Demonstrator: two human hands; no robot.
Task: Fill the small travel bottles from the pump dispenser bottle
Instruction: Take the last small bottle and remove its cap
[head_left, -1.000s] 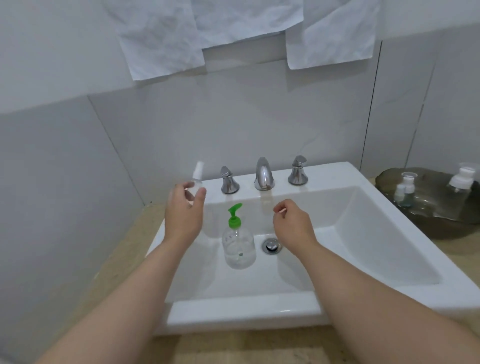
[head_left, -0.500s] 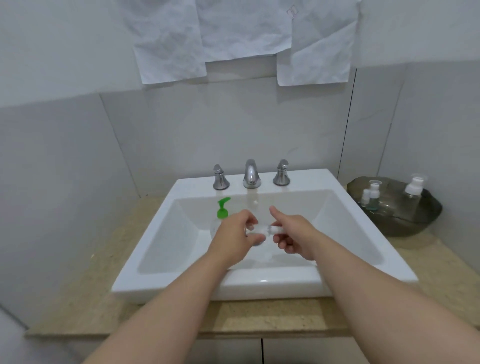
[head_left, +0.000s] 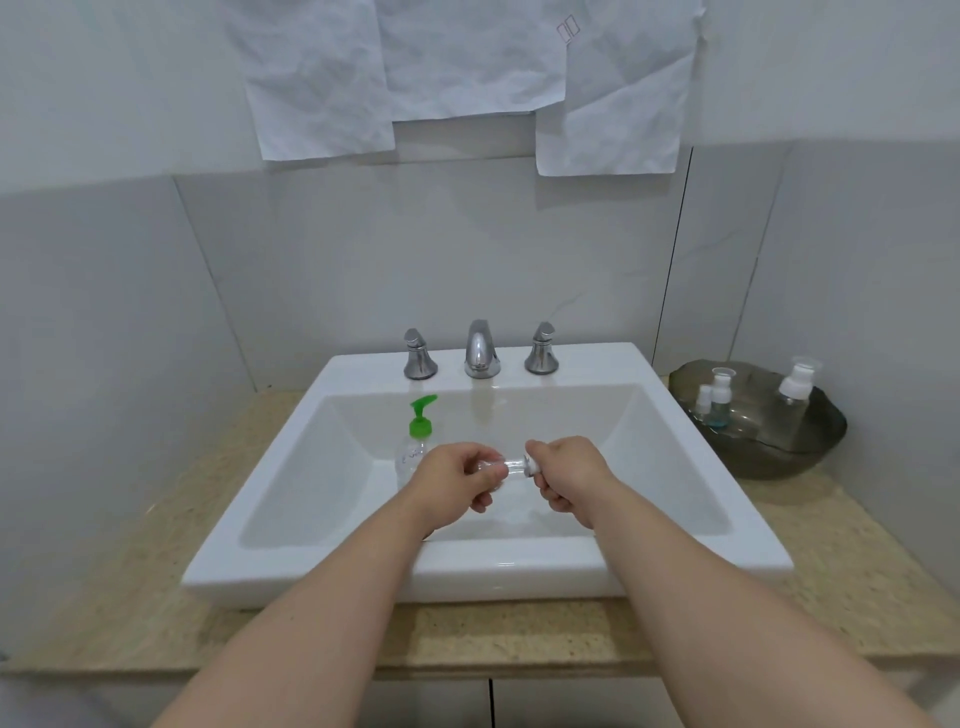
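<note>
Small bathroom corner w/ pale grey tiled walls and three crumpled paper sheets (head_left: 322, 78) stuck high on the back wall. A beige speckled stone counter (head_left: 831, 571) runs along the back wall, w/ a white square sink (head_left: 519, 571) set on top. Cabinet doors are just visible below the counter edge. A chrome faucet (head_left: 482, 351) sits at the sink's back rim, btwn two chrome handles (head_left: 418, 356).

Both hands are over the basin, front-centre, close together. L hand (head_left: 452, 480) grips the body of a small travel bottle (head_left: 511, 466), clear, lying roughly horizontal. R hand (head_left: 569, 475) pinches the white cap (head_left: 530, 465) at the bottle's R end. Can't tell if the cap is tight or loose.

Pump dispenser bottle (head_left: 410, 457), clear w/ green pump, stands upright inside the basin, just behind and L of the L hand, partly hidden by it.

Far R on the counter, near the side wall, a dark translucent bowl (head_left: 769, 457) holds three more bottles w/ white tops (head_left: 795, 395), one w/ bluish liquid.
</note>
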